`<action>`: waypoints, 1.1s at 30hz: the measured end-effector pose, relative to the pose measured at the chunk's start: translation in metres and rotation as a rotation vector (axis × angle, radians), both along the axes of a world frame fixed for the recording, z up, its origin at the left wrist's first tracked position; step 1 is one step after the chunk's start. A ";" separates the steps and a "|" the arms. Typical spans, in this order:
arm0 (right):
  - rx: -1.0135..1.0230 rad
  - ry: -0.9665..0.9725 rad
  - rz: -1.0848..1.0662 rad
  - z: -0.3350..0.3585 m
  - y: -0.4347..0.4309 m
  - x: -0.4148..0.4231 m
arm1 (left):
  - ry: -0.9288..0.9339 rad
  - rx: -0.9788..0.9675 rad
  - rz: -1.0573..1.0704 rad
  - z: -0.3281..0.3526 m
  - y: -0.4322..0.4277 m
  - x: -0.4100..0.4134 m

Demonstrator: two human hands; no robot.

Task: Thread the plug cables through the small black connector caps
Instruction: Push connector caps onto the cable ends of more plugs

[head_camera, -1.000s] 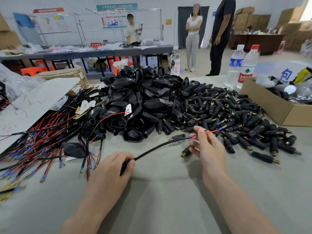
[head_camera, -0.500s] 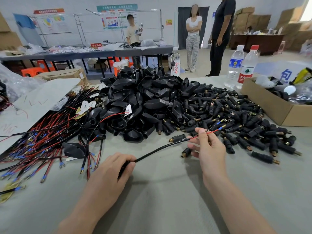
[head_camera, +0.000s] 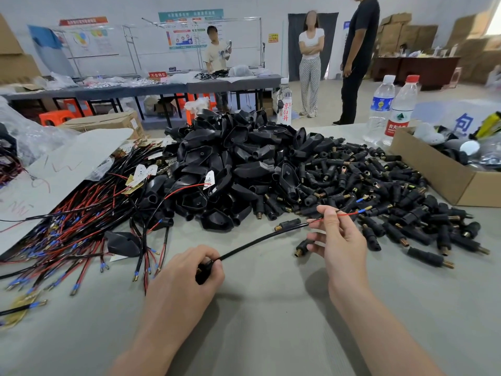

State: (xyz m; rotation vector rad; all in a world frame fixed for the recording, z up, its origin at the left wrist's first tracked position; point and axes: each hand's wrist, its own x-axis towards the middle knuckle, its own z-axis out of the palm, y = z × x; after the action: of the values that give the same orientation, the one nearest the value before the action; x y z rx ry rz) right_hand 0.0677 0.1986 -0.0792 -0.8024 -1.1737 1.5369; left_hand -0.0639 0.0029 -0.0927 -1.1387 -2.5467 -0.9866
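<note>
A heap of black shells (head_camera: 230,169) crowded the table (head_camera: 271,316), red-and-black leads (head_camera: 67,229) strewn left of it, small connector caps (head_camera: 379,185) spread right of it — two lying loose under the held cable (head_camera: 257,240). Farther right of the heap an open cardboard box (head_camera: 439,172) held mixed oddments. In front of the heap the left hand (head_camera: 184,280) curled round the cable's near end; the right hand (head_camera: 341,240) pinched its red wire (head_camera: 347,213), other fingers (head_camera: 318,236) loosely bent.

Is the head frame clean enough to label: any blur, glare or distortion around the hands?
Head view: left hand, right hand and black cable are sharp; wide-angle bowing grows toward the edges; soft light casts faint shadows on the grey table under the forearms; the bright patch at top right is blown out.
</note>
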 end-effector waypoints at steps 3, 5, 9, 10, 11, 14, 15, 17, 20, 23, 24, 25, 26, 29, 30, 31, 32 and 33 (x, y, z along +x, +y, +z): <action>0.006 -0.005 0.002 0.000 0.000 0.000 | -0.002 -0.002 -0.019 -0.001 -0.002 -0.002; 0.002 -0.015 0.004 -0.001 0.001 -0.001 | -0.002 -0.004 -0.062 -0.001 -0.005 -0.004; -0.010 -0.014 -0.002 -0.002 0.001 -0.001 | 0.007 -0.020 -0.141 -0.003 -0.008 -0.007; -0.015 -0.006 -0.005 -0.002 0.001 -0.001 | 0.013 -0.030 -0.143 -0.003 -0.008 -0.007; -0.024 0.002 -0.008 -0.003 0.000 -0.001 | 0.021 -0.036 -0.143 -0.003 -0.008 -0.007; -0.066 0.038 0.002 -0.002 0.001 -0.001 | 0.039 -0.041 -0.124 0.000 -0.007 -0.004; -0.078 0.050 0.007 -0.002 0.001 -0.001 | 0.052 -0.036 -0.110 0.001 -0.006 -0.003; -0.085 0.060 0.013 -0.002 0.002 -0.001 | 0.076 -0.026 -0.082 0.004 -0.005 0.000; -0.083 0.046 0.020 -0.003 0.002 -0.001 | 0.122 -0.016 -0.077 0.006 -0.005 0.002; -0.077 0.034 0.026 -0.003 0.002 -0.001 | 0.147 -0.021 -0.097 0.005 -0.003 0.003; -0.077 0.033 0.031 -0.003 0.001 0.000 | 0.144 -0.025 -0.111 0.006 -0.002 0.003; -0.079 0.035 0.035 -0.002 0.001 0.000 | 0.140 -0.028 -0.124 0.007 -0.001 0.004; -0.080 0.037 0.037 -0.001 0.001 0.001 | 0.136 -0.034 -0.127 0.007 -0.001 0.004; -0.086 0.035 0.040 0.001 0.002 0.001 | 0.111 -0.045 -0.087 0.008 0.001 0.006; -0.091 0.040 0.045 0.002 0.001 0.000 | 0.104 -0.047 -0.058 0.009 0.002 0.007; -0.094 0.044 0.050 0.002 0.001 0.000 | 0.110 -0.051 -0.019 0.009 0.004 0.009; -0.098 0.047 0.056 0.002 0.000 0.000 | 0.120 -0.056 0.016 0.010 0.006 0.011; -0.100 0.048 0.062 0.002 -0.001 0.000 | 0.136 -0.063 0.042 0.011 0.008 0.012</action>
State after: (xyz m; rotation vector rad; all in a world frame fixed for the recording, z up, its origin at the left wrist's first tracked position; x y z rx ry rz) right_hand 0.0681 0.1978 -0.0772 -0.7968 -1.1024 1.6675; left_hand -0.0520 0.0108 -0.0820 -1.1223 -2.4983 -0.7957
